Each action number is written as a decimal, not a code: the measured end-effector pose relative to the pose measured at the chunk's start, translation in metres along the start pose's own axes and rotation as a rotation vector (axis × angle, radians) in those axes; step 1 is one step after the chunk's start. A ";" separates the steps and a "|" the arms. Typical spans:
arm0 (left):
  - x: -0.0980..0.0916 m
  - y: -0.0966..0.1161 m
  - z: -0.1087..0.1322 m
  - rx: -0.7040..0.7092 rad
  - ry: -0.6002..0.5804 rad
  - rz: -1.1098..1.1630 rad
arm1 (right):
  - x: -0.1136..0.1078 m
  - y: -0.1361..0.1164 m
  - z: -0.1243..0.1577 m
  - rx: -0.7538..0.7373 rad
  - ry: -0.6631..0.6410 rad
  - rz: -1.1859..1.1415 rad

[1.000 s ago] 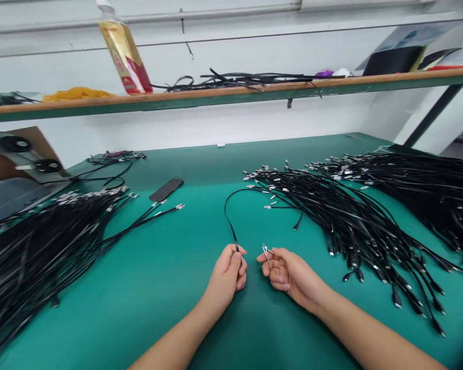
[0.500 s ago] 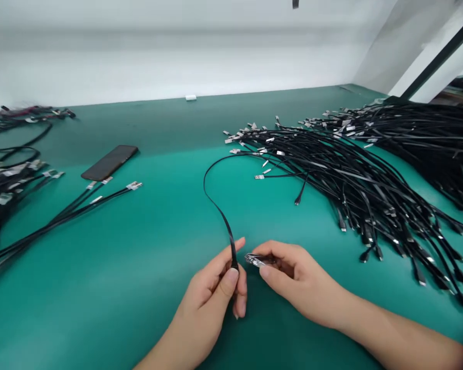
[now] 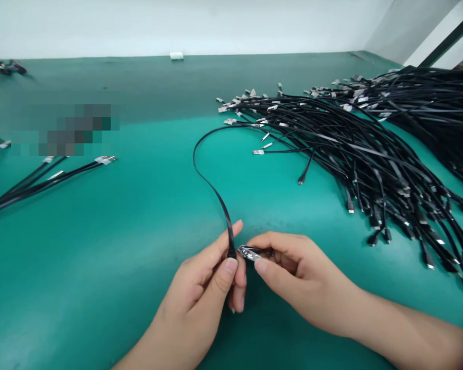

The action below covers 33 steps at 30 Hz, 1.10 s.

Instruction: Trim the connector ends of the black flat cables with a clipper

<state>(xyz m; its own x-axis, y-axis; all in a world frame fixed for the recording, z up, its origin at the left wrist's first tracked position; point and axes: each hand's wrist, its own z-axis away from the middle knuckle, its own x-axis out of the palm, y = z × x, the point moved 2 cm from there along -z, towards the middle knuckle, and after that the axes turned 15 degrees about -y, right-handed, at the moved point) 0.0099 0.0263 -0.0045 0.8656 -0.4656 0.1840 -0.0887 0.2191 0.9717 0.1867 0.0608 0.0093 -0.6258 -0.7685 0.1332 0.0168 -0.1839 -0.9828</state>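
- The nail clipper (image 3: 252, 253) is pinched in a narrow grip between the thumb and fingers of the right hand (image 3: 301, 272). Since the earlier frame it has been carried further left, and its head now sits against the black flat cable (image 3: 212, 187), though actual contact cannot be confirmed.
- The left hand (image 3: 195, 282) is placed just left of the nail clipper, and a narrow grip is kept on the lower part of the black flat cable, which stands up between the thumb and fingers.
- Beyond the nail clipper, the black flat cable is curved up and to the left, then arced right into the edge of the near bundle of black cables (image 3: 355, 154).
- That bundle, its ends fitted with metal connectors, is spread across the green counter (image 3: 100, 257) to the right of the nail clipper and beyond it.
- A further bundle of black cables (image 3: 420, 103) is heaped farther right and beyond.
- Well left of the nail clipper, a few metal-tipped black cables (image 3: 42, 185) are laid out.
- Beyond those cables, the dark phone of the earlier frame is now covered by a pixelated patch (image 3: 65, 131).
- A small white object (image 3: 176, 55) is seen at the far edge of the green counter, well beyond the nail clipper.
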 end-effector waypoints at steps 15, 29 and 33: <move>0.001 0.002 -0.002 0.013 0.019 0.044 | 0.004 -0.004 -0.002 -0.035 -0.051 -0.138; 0.005 0.005 -0.004 0.020 0.111 0.035 | 0.006 -0.001 -0.001 -0.064 0.018 -0.266; 0.006 0.003 -0.003 0.016 0.112 0.008 | 0.005 -0.003 -0.003 -0.058 0.019 -0.233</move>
<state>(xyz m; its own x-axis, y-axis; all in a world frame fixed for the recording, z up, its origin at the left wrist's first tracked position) 0.0158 0.0269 -0.0006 0.9144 -0.3651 0.1746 -0.1025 0.2084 0.9727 0.1815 0.0595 0.0125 -0.6218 -0.6978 0.3557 -0.1743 -0.3196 -0.9314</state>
